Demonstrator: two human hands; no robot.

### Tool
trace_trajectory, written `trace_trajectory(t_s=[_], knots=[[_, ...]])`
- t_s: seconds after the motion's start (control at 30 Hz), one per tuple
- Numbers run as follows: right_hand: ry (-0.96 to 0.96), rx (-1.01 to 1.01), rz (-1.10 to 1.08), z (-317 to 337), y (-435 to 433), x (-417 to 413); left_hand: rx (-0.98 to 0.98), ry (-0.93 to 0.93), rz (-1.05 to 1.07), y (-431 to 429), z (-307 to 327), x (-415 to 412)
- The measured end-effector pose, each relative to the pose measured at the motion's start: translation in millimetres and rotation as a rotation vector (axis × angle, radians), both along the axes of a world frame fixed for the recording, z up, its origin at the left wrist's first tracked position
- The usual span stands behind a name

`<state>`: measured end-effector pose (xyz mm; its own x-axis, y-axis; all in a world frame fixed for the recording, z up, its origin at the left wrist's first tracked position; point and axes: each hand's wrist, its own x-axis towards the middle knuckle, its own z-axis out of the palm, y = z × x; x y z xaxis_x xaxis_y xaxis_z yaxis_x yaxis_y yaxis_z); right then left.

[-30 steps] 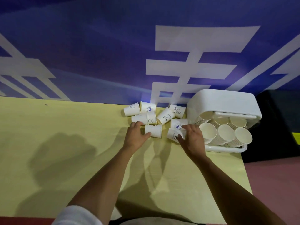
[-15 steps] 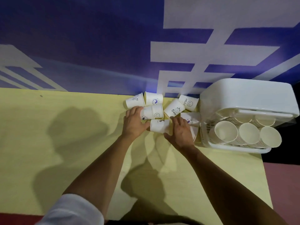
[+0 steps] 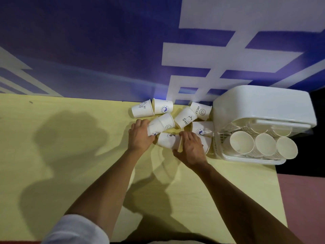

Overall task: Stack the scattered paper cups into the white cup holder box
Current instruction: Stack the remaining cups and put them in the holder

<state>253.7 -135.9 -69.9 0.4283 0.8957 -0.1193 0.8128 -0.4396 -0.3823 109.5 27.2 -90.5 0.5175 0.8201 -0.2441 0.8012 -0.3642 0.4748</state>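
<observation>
Paper cups (image 3: 182,118) lie on their sides in a loose heap on the yellow table (image 3: 70,155), all of them left of the white cup holder box (image 3: 263,103) and close against the blue wall (image 3: 88,41) behind it. Farthest from the box sits the "Hi" cup (image 3: 141,109), and a blue-logo cup (image 3: 162,106) touches it on the box side. The "HELLO" cup (image 3: 201,110) lies right up against the box's left wall, and another logo cup (image 3: 202,128) lies just below it, also touching the box. Both hands are in the heap, near each other but not touching. The left hand (image 3: 139,136), the one farther from the box, has its fingers curled round the smiley cup (image 3: 166,123), which looks nested with a second cup. The right hand (image 3: 190,148) is between that one and the box, fingers draped over the mouth end of the near cup (image 3: 167,140), thumb tucked under its rim. 1 more cup (image 3: 207,144) peeks out from beneath that hand, just beside the box. Inside the box, 3 cup stacks (image 3: 265,144) point their open mouths toward the camera, with more rims behind them under the lid. A white sleeve (image 3: 75,229) shows on the left arm.
</observation>
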Motion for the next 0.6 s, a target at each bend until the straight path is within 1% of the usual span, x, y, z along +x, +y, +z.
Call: trace_trajectory(t_s=[0.17, 0.37, 0.47, 0.6], knots=[[0.012, 0.016, -0.024, 18.9, -8.6, 0.5, -0.026, 0.012, 0.027, -8.3, 12.8, -8.2], [-0.018, 0.056, -0.086, 49.0, -20.5, -8.0, -0.064, 0.012, 0.051, -21.1, 36.3, -31.8], [-0.006, 0.094, -0.146, 64.8, -28.4, -17.5, -0.079, -0.008, 0.049, -27.9, 48.6, -45.3], [-0.008, 0.116, -0.150, 72.0, -47.1, -29.4, -0.079, -0.028, 0.045, -38.8, 60.4, -59.3]])
